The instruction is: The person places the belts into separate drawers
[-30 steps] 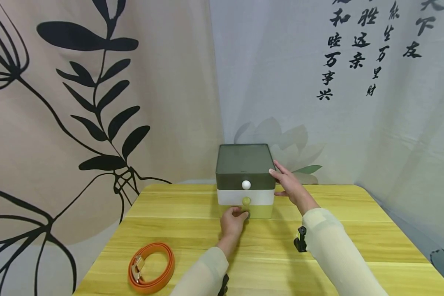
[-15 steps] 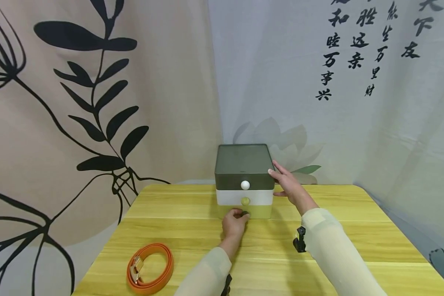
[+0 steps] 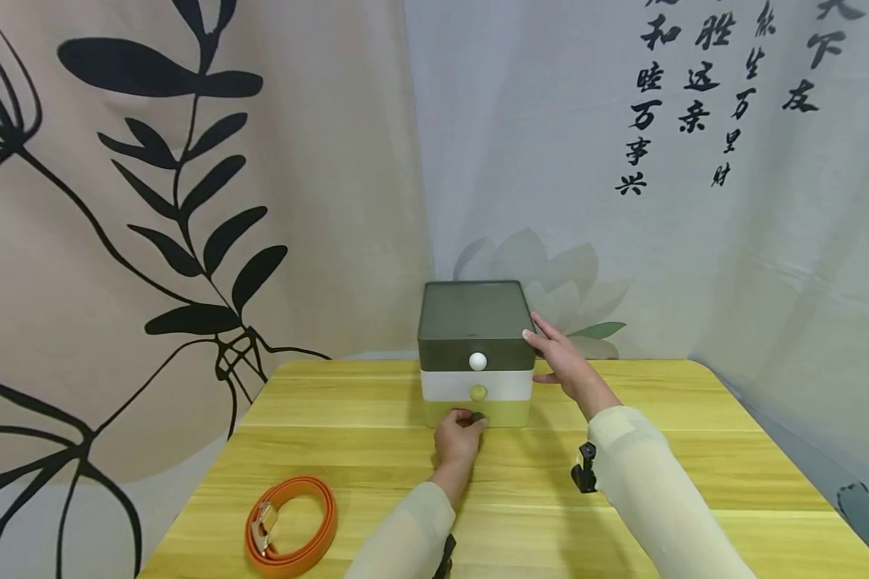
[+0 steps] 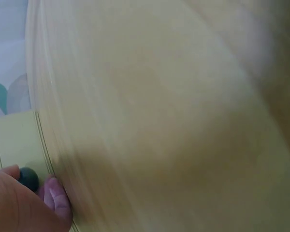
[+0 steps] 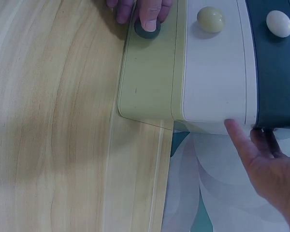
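A small three-tier drawer box [image 3: 471, 310] stands toward the back of the table, dark green on top, white in the middle, yellow-green at the bottom. Its fronts carry a white knob [image 3: 477, 361], a yellow-green knob [image 3: 478, 392] and a dark green knob [image 5: 144, 32]. My left hand [image 3: 456, 441] pinches the dark knob on the bottom drawer, thumb against it. The bottom drawer [image 5: 147, 79] sits flush with the tiers above. My right hand [image 3: 568, 368] rests against the box's right side, fingers extended, one fingertip at the top tier's front corner.
A coiled orange belt [image 3: 326, 531] with a metal buckle lies at the table's front left. The wooden table [image 3: 644, 450] reaches back to a printed cloth backdrop [image 3: 348, 201] close behind the box.
My left hand has shifted slightly right and its fingers have settled around the dark knob, more of which now shows. The right hand stays against the box, and the drawers have not moved.
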### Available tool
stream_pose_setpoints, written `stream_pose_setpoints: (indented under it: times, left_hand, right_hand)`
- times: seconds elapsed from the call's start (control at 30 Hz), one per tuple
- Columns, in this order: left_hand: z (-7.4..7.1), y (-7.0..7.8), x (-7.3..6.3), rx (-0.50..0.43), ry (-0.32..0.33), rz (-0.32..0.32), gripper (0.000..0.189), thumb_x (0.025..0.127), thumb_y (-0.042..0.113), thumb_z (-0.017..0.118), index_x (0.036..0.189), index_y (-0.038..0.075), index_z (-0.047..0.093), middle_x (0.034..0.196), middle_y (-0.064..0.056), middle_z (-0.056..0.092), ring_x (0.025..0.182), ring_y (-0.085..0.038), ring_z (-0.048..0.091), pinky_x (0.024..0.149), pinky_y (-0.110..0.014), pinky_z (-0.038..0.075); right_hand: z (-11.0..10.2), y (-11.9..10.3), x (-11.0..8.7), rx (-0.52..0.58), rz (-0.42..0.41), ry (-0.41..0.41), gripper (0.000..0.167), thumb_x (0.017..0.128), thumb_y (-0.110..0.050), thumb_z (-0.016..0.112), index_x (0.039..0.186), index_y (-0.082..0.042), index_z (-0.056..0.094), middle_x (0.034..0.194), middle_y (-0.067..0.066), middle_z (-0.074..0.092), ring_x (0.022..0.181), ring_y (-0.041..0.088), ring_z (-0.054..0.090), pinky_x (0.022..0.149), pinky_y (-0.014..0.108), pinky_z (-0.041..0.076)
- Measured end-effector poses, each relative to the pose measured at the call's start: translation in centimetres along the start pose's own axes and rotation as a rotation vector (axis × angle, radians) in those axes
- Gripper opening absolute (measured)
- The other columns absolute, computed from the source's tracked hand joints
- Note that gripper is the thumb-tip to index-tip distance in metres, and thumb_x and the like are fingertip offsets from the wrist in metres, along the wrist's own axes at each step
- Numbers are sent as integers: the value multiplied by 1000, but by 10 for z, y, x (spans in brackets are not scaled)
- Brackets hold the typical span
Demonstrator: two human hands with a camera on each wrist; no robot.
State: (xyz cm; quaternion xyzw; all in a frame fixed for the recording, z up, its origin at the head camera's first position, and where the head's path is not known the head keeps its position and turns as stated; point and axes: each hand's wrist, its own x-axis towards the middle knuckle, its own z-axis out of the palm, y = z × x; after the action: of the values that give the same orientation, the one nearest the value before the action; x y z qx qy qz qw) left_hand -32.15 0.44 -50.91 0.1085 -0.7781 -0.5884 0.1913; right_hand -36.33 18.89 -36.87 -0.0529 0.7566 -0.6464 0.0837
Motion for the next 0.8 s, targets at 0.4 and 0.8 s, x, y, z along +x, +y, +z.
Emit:
stream_pose_setpoints:
  times: [0.4,0.8]
  left_hand:
    - [-1,3,-2,39,-7,-41,20,76,14,85,87,5,71,78,-2,71,75,-20,65,72,-38,49]
    - [-3,1,-1,50,-11,-28,18,76,14,85,84,5,71,75,-2,71,71,-18,64,70,-36,49]
  right_hand:
    - [0,-3,-3,21,10,-3,67,105,-40,48,159,-38,9,165,11,3,148,38,16,104,65,34]
    - [0,-2,-2,14,9,-3,67,104,-41,48,159,-38,8,165,12,3,148,38,17,104,64,34]
